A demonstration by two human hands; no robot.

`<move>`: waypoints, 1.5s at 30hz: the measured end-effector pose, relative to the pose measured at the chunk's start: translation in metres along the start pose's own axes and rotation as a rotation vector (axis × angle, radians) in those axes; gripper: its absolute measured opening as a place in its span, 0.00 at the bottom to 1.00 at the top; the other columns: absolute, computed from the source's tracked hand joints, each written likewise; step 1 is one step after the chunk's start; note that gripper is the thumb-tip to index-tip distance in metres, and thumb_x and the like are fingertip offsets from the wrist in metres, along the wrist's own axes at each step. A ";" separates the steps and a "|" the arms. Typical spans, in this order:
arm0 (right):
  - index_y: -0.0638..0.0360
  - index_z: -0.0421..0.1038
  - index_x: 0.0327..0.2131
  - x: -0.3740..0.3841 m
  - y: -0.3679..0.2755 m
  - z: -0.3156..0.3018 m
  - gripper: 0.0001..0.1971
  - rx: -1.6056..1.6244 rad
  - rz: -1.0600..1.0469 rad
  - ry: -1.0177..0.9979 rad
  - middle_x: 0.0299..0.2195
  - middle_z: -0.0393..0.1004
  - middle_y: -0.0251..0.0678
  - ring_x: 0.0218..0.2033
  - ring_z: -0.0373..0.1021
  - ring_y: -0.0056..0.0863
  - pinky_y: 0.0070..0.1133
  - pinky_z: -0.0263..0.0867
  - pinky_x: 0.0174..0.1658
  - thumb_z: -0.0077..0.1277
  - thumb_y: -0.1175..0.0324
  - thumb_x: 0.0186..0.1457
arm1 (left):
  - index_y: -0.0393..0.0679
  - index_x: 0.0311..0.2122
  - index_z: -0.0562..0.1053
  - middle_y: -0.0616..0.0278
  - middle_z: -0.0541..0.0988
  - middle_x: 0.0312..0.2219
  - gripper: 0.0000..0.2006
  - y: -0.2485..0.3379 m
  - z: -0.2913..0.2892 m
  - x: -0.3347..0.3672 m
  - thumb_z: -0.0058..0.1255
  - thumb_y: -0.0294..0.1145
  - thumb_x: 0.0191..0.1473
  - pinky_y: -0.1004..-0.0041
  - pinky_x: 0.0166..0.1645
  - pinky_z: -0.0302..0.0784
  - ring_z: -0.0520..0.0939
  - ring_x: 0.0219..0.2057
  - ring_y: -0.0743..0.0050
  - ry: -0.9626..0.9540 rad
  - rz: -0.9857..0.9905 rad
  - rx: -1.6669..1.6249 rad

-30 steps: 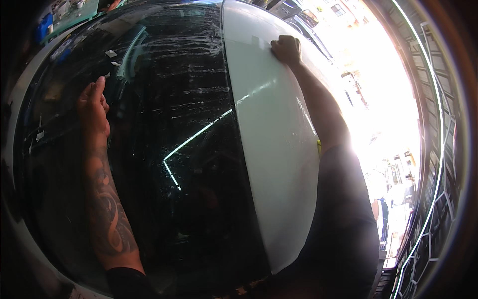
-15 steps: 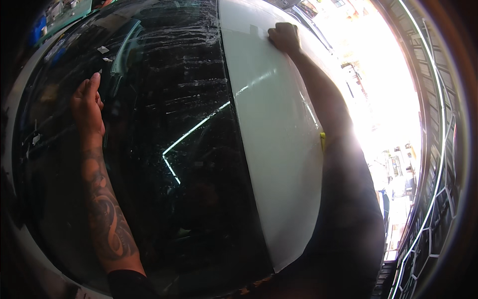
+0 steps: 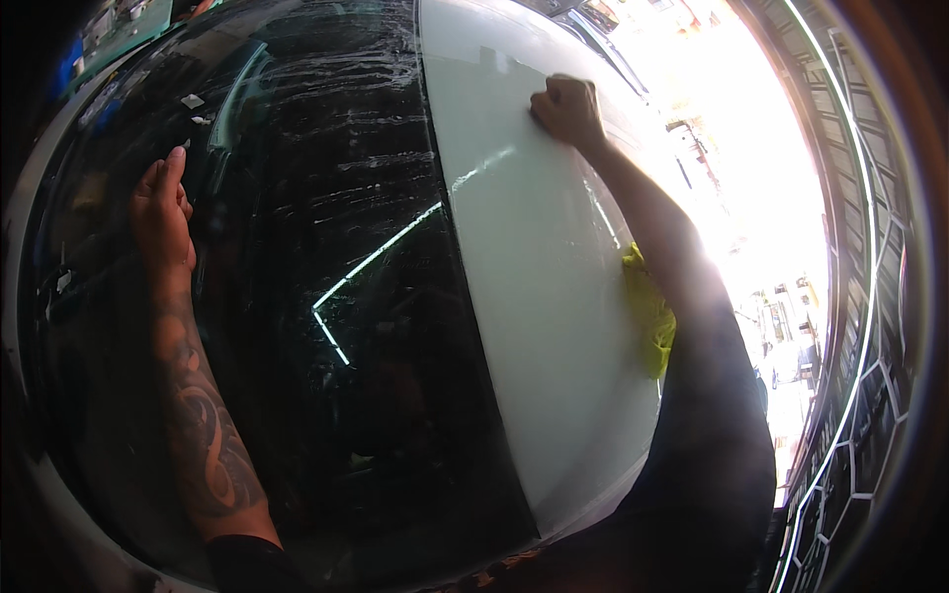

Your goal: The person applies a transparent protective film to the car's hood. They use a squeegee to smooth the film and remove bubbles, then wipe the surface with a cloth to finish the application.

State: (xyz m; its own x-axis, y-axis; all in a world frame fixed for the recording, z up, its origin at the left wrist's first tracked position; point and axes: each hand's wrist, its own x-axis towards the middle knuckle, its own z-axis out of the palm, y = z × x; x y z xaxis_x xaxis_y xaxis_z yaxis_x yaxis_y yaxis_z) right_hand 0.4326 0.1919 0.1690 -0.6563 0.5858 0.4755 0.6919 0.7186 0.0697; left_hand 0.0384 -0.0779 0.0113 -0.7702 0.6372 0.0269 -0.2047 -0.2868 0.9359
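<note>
A wide dark, glossy glass-like panel (image 3: 376, 296) with whitish wet streaks fills the middle and left. Along its right side runs a white painted panel (image 3: 534, 296), apparently of a car. My right hand (image 3: 571, 111) is a closed fist against the upper part of the white panel; anything inside it is hidden. Over the dark panel at the left, my left hand (image 3: 165, 208) has its fingers curled and its thumb pointing up. A tiny pale speck (image 3: 186, 143) shows by the thumb tip, and whether I pinch it cannot be made out.
Beside my right forearm, a yellow-green cloth (image 3: 652, 316) lies at the white panel's right edge, partly covered by the arm. Small white scraps (image 3: 192, 101) show on the dark panel beyond my left hand. A green bench-like surface (image 3: 129, 40) stands far left.
My right fist has come a little nearer along the white panel. More of the yellow-green cloth shows beside my arm. The whole view has shifted slightly; my left hand keeps its pose.
</note>
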 end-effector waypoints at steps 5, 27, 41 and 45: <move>0.62 0.76 0.20 0.065 0.034 0.029 0.15 -0.187 0.219 -0.020 0.25 0.76 0.53 0.29 0.74 0.52 0.39 0.72 0.37 0.49 0.60 0.45 | 0.56 0.16 0.63 0.81 0.58 0.14 0.22 0.000 0.004 -0.001 0.58 0.38 0.60 0.84 0.19 0.46 0.55 0.15 0.94 -0.010 -0.032 -0.068; 0.64 0.72 0.19 0.022 -0.040 0.021 0.14 -0.096 0.157 0.019 0.20 0.72 0.52 0.23 0.70 0.50 0.38 0.68 0.33 0.51 0.61 0.44 | 0.54 0.15 0.63 0.80 0.59 0.14 0.22 -0.005 0.002 0.004 0.58 0.39 0.59 0.83 0.20 0.49 0.57 0.15 0.93 0.040 -0.006 -0.052; 0.63 0.75 0.20 0.041 -0.073 0.026 0.14 -0.150 0.138 -0.041 0.24 0.76 0.53 0.28 0.75 0.52 0.42 0.71 0.36 0.50 0.61 0.46 | 0.50 0.15 0.63 0.78 0.59 0.13 0.23 -0.002 0.002 0.001 0.55 0.41 0.59 0.76 0.22 0.49 0.56 0.17 0.90 0.004 0.013 0.036; 0.62 0.76 0.21 0.026 -0.090 0.019 0.14 -0.180 0.184 -0.071 0.26 0.77 0.53 0.29 0.75 0.53 0.43 0.72 0.38 0.50 0.60 0.46 | 0.50 0.15 0.63 0.77 0.60 0.13 0.23 -0.001 0.002 0.000 0.53 0.41 0.60 0.77 0.22 0.50 0.56 0.16 0.90 0.013 -0.010 0.052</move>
State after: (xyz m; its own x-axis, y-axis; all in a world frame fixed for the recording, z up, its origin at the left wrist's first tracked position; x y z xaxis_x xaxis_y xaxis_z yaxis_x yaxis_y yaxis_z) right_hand 0.3474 0.1492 0.1582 -0.5299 0.7298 0.4320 0.8395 0.5235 0.1454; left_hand 0.0401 -0.0764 0.0108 -0.7762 0.6304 0.0129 -0.1811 -0.2425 0.9531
